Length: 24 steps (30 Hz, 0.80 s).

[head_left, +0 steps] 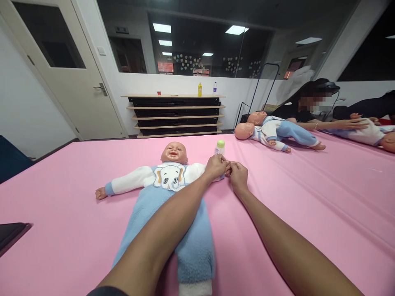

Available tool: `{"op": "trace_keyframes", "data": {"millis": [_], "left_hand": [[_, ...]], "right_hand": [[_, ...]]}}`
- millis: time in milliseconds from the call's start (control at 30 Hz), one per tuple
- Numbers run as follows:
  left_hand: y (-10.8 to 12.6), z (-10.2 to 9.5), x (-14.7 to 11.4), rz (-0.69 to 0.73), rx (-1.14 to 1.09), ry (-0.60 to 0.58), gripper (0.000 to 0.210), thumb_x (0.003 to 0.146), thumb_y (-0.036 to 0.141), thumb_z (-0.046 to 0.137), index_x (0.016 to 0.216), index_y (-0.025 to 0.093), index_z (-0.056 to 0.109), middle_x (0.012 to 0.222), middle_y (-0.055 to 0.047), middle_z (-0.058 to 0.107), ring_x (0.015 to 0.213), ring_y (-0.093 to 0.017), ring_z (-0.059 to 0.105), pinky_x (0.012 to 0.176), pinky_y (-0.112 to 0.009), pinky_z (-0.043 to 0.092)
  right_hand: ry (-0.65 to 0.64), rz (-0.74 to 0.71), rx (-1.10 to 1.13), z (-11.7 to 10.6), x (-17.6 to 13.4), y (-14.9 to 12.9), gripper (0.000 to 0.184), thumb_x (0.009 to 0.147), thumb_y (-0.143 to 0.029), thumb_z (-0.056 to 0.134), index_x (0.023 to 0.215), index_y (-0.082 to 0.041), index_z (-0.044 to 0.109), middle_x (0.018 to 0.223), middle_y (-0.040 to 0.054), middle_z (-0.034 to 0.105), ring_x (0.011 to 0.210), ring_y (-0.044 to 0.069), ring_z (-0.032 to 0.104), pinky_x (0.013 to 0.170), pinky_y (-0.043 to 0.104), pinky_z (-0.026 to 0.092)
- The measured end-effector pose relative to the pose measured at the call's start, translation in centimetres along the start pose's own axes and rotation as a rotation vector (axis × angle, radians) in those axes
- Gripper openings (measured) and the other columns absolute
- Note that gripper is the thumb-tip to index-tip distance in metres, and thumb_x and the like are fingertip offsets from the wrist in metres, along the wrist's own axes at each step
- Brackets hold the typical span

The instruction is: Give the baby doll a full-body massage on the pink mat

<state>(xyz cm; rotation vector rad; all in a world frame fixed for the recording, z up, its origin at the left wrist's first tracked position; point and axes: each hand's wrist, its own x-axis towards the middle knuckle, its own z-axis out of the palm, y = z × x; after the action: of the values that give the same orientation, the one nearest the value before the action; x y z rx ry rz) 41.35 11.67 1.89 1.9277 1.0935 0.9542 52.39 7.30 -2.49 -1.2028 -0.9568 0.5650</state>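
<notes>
A baby doll [163,201] lies face up on the pink-covered table, wearing a white and light blue fleece suit with an elephant's face on the chest. One of its arms stretches out toward the left; the other reaches right, to where my hands are. My left hand [216,166] is closed in a pinch at the doll's small hand [228,171], just past the blue cuff. Close against it, my right hand [239,176] pinches the same little hand, its fingertips meeting my left ones. The doll's fingers are mostly hidden. Right behind my left hand stands a white bottle [219,147] with a green cap.
Two more dressed dolls [277,129] lie at the back right, near a co-worker [305,102] whose hands are on another doll [367,130]. A dark flat object [14,235] rests at the left edge. Behind the table [308,197] are shelves [175,115] with bottles on top.
</notes>
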Motion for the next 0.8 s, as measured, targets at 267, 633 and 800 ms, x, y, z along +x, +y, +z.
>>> {"op": "trace_keyframes", "data": {"millis": [267, 633, 800], "left_hand": [[0.8, -0.4, -0.3, -0.023, -0.022, 0.034, 0.028, 0.090, 0.040, 0.054, 0.081, 0.015, 0.065, 0.069, -0.004, 0.068, 0.066, -0.014, 0.062, 0.070, -0.026, 0.050], [0.9, -0.1, -0.6, -0.035, 0.006, 0.013, 0.021, 0.085, 0.028, 0.059, 0.100, 0.015, 0.065, 0.073, -0.005, 0.070, 0.069, -0.014, 0.063, 0.072, -0.024, 0.048], [0.1, 0.0, 0.1, -0.024, 0.041, 0.022, 0.022, 0.090, 0.033, 0.052, 0.084, 0.016, 0.066, 0.079, -0.006, 0.070, 0.071, -0.015, 0.062, 0.068, -0.024, 0.046]], "right_hand": [[-0.034, -0.007, -0.050, 0.0, -0.6, -0.8, 0.039, 0.081, -0.052, 0.061, 0.091, -0.015, 0.068, 0.065, 0.0020, 0.064, 0.055, 0.014, 0.056, 0.054, 0.026, 0.047], [0.009, 0.016, -0.058, 0.1, -0.4, -0.6, 0.045, 0.085, -0.061, 0.051, 0.070, -0.019, 0.058, 0.054, -0.0001, 0.059, 0.047, 0.013, 0.052, 0.049, 0.025, 0.043], [-0.039, 0.008, -0.019, 0.4, -0.6, -1.1, 0.038, 0.082, -0.054, 0.055, 0.083, -0.017, 0.065, 0.059, -0.0011, 0.059, 0.048, 0.011, 0.049, 0.048, 0.024, 0.042]]}}
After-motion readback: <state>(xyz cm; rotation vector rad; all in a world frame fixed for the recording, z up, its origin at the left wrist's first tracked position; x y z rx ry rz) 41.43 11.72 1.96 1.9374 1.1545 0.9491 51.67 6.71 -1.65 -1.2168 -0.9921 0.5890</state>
